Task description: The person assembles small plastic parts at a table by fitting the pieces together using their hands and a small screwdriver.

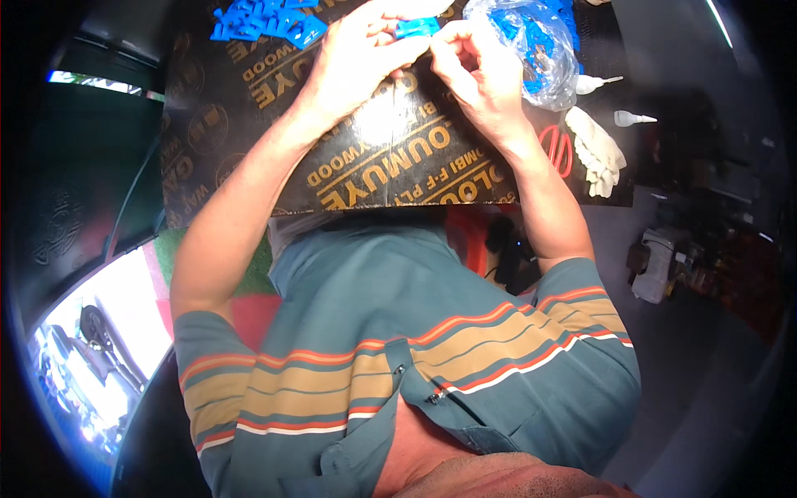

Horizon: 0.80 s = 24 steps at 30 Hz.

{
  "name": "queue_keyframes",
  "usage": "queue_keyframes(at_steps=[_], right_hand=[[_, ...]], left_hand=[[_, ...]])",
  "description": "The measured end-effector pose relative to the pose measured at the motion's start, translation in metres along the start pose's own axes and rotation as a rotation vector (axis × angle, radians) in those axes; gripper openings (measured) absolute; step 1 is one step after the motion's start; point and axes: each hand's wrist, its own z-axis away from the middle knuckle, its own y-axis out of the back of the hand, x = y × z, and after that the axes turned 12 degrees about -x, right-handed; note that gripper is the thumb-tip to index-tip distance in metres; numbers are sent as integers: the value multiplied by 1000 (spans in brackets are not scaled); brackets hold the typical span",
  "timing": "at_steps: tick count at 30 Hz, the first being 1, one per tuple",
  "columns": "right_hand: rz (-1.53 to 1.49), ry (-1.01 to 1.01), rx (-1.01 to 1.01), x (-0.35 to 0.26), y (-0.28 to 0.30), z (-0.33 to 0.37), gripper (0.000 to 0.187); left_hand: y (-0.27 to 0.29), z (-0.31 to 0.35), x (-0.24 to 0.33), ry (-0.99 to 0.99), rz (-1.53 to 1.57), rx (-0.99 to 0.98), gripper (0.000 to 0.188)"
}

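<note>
Near the far edge of the board, my left hand (357, 60) grips a small blue plastic piece (418, 28) between thumb and fingers. My right hand (486, 79) is closed in a pinch right at that piece's right end; whatever sits between those fingertips is too small to make out. A pile of similar blue plastic pieces (264, 20) lies beyond my left hand. To the right of my right hand is a clear plastic bag (544, 62) with more blue pieces in it.
The dark printed plywood board (365, 178) ends just in front of my body. Red-handled scissors (558, 149) lie by my right forearm, beside a crumpled whitish glove (594, 151). Two small white nozzle bottles, one nearer (591, 84) and one farther right (633, 119), lie beyond the glove.
</note>
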Motion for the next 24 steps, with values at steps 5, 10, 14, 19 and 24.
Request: queue_keyframes(at_steps=[5, 10, 14, 19, 24], right_hand=[[140, -34, 4, -4, -2, 2, 25], [109, -35, -11, -11, 1, 1, 20], [150, 12, 3, -15, 6, 1, 16], [232, 49, 7, -15, 8, 2, 19], [245, 86, -7, -12, 8, 4, 16]], left_hand=[[-1, -1, -13, 30, 19, 49, 35], [-1, 0, -4, 34, -18, 45, 37], [0, -2, -5, 69, -94, 47, 39], [1, -2, -10, 88, -147, 50, 42], [2, 0, -19, 33, -174, 46, 38]])
